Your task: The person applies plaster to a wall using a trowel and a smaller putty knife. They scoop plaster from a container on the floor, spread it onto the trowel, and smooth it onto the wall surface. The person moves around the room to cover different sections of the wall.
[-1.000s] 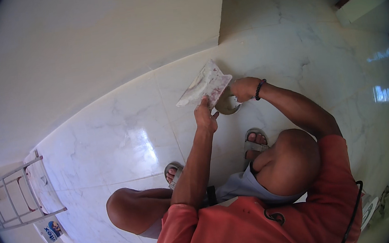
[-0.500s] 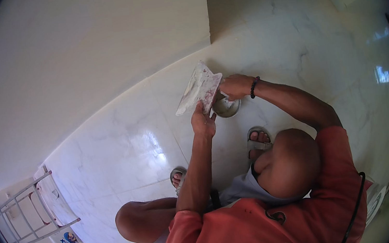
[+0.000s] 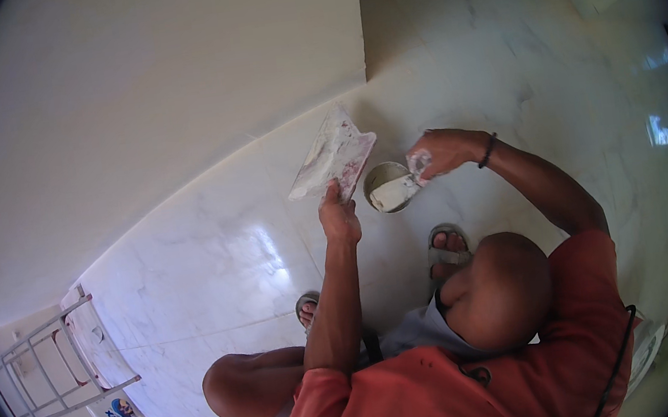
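My left hand [image 3: 339, 218] is closed on the near edge of a flat, putty-smeared board [image 3: 333, 152], thumb on top; the board has a notched corner. In my right hand [image 3: 445, 151], streaked with white, is a putty knife [image 3: 393, 194] whose handle is mostly hidden by the fingers. Its white-coated blade lies across the mouth of a small round pot [image 3: 381, 176] on the floor. Pale paste coats the inside of the pot. The board is beside the pot, on its left, held off the floor.
A pale wall [image 3: 171, 103] with a corner runs along the far left. Under me is a glossy marble-look tiled floor [image 3: 216, 265]. A metal ladder [image 3: 56, 359] stands at the left, near a white bucket [image 3: 115, 414]. My sandalled foot [image 3: 445, 246] is close to the pot.
My right hand has moved right, away from the board, and the putty knife's blade now shows at the pot. My left hand and the board have shifted slightly left.
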Motion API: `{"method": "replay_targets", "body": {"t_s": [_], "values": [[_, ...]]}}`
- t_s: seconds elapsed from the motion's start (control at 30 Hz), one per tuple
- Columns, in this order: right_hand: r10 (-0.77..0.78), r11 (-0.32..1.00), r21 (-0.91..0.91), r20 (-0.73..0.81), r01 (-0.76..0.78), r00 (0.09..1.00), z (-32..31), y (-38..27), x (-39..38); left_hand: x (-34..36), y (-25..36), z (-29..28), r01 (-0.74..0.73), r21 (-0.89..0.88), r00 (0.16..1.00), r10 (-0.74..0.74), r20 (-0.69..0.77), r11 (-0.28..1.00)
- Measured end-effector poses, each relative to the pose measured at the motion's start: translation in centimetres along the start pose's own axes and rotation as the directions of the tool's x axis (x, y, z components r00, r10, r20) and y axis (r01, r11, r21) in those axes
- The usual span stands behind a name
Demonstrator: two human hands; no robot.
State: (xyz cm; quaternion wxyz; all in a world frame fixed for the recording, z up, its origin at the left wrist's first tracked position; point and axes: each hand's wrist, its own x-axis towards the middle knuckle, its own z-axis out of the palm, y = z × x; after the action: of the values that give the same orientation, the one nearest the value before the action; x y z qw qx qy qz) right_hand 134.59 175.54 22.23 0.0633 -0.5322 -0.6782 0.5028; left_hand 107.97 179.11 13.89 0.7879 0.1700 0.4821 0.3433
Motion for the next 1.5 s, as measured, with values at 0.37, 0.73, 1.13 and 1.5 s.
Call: {"method": "replay_targets", "body": {"t_s": [0.37,0.73,1.13,1.5], "values": [[-0.217,0.958,0.043,-0.538,0.284,0.815,-6.1,-7.7,-10.8,-5.9,10.2,2.8,-0.107,0.267,0.882,-0.033,0.47,0.958],[-0.563,0.824,-0.411,-0.508,0.39,0.652,-9.0,-12.2,-8.1,-9.2,16.2,4.8,-0.165,0.205,0.719,-0.024,0.695,0.965],[-0.528,0.775,-0.628,-0.59,0.063,0.61,-10.3,-12.8,-11.8,-11.9,17.5,5.7,-0.34,0.208,0.662,0.077,0.745,0.917],[-0.295,0.916,-0.05,-0.757,0.398,0.583,-1.9,-11.6,-9.9,-15.4,12.1,15.1,-0.362,-0.21,0.698,0.413,0.585,0.908]]}}
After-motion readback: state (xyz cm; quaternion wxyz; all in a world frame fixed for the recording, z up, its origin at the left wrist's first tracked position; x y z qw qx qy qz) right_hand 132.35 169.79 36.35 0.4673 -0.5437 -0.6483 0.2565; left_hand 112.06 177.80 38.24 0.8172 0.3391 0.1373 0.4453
